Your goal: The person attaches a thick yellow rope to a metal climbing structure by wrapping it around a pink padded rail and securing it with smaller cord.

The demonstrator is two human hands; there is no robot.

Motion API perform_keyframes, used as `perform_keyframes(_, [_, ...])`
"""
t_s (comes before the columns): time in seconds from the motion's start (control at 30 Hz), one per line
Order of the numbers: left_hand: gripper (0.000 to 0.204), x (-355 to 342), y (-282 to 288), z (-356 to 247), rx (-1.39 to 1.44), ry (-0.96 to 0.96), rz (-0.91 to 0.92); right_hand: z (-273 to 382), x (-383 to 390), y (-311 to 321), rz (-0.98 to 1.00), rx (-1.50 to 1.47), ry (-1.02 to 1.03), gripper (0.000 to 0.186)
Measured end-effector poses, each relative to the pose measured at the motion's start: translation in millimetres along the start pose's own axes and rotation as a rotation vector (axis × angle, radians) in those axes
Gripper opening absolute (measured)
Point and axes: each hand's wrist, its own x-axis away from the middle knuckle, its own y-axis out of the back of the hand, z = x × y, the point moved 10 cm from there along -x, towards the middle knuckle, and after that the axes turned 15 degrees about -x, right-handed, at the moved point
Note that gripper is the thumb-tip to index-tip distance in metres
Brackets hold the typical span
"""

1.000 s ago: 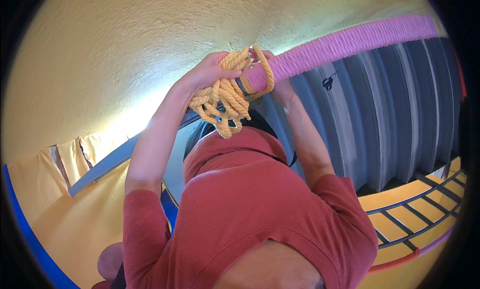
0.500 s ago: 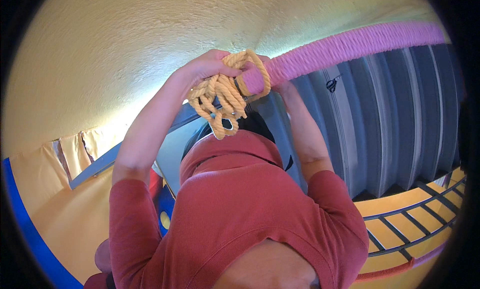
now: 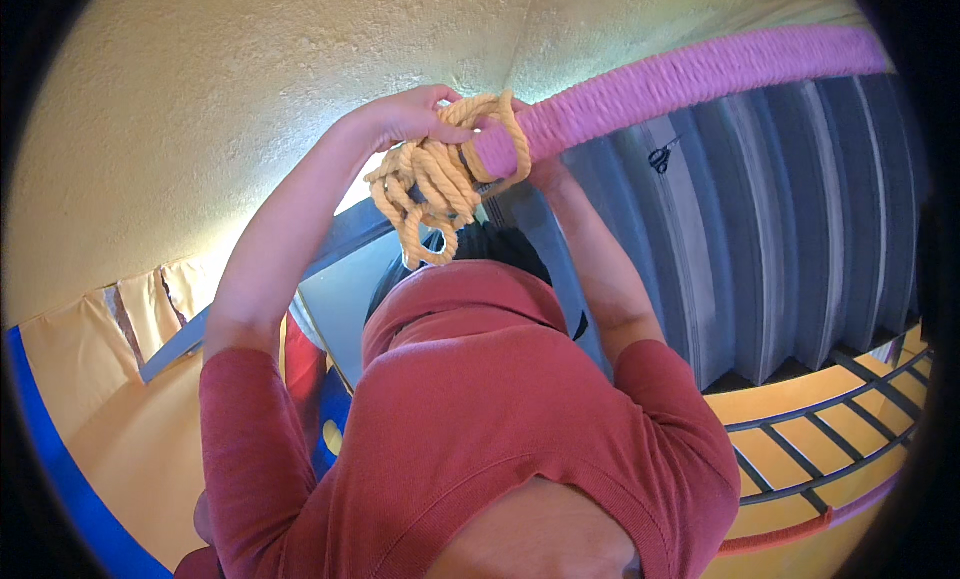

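Observation:
A bundle of thick tan rope hangs in several loops at the end of a handrail wound with pink cord. My left hand is closed on the upper part of the bundle, thumb pressed over the strands. One tan loop passes around the pink winding near its end, next to a short tan-wound stretch. Behind the rail, my right hand is mostly hidden. Its lower part shows under the rail and a bit of finger above, so it wraps round the rail.
Grey-blue stairs descend at the right, with black-handled scissors lying on a step. A dark metal railing curves at lower right. A rough cream wall rises beyond my left arm.
Both hands, the rope bundle and the rail end have shifted slightly up and left in view. The left elbow has moved outward. Both hands keep their hold.

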Motion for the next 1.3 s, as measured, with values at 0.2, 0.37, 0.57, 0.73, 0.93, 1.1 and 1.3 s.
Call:
perform_keyframes(0.2, [0.065,-1.2,9.7,-12.8,-0.184,-0.26,-0.12,12.7,22.1,7.9,-0.121,0.334,0.07,0.04])
perform_keyframes(0.37, [0.065,13.7,7.2,-17.9,-0.211,-0.297,-0.173,11.1,52.7,-12.2,-0.445,-0.109,-0.306,0.026])
perform_keyframes(0.57, [0.05,22.6,9.9,-37.9,-0.386,-0.416,-0.235,-7.5,59.8,-11.4,-0.448,-0.395,-0.376,0.029])
perform_keyframes(0.73, [0.042,14.8,8.5,-34.3,-0.429,-0.457,-0.165,-35.1,66.7,-32.1,-0.15,-1.057,-0.433,0.03])
perform_keyframes(0.93, [0.04,10.3,9.9,-30.0,-0.441,-0.441,-0.161,0.1,95.6,4.6,-0.347,-0.484,-0.247,0.03])
perform_keyframes(1.1, [0.039,12.9,11.1,-33.2,-0.439,-0.435,-0.183,27.4,126.5,2.4,-0.575,-0.327,-0.188,0.031])
perform_keyframes(1.3, [0.027,21.2,10.1,-41.6,-0.405,-0.478,-0.235,48.1,126.1,-15.4,-0.576,-0.419,-0.086,0.025])
